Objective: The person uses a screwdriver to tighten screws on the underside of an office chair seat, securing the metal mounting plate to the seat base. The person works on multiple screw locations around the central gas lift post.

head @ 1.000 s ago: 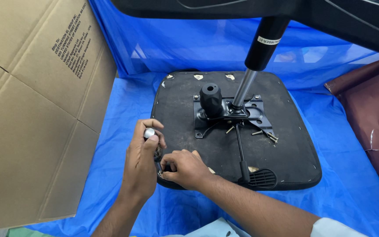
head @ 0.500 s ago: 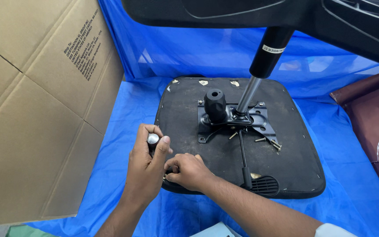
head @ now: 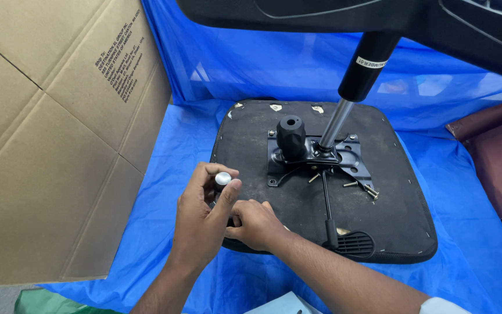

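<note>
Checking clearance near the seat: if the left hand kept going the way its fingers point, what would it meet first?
Probably the near-left edge of the upturned black seat base, which lies just beyond the left hand and its round silver knob; depth is uncertain.

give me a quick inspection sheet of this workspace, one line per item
surface: blue plastic sheet, wrinkled, covers the floor and rises behind.
job's things: black seat pan lies underside up; metal mechanism plate with black knob and gas cylinder on it; small silver-capped part held at the pan's near-left edge.
clutter: loose bolts on the pan.
grips: left hand pinches the silver-capped part; right hand rests on the pan edge, holding nothing I can make out.
cables: nothing seen.
surroundings: cardboard box at left, maroon cushion at right, black chair part overhead.
</note>
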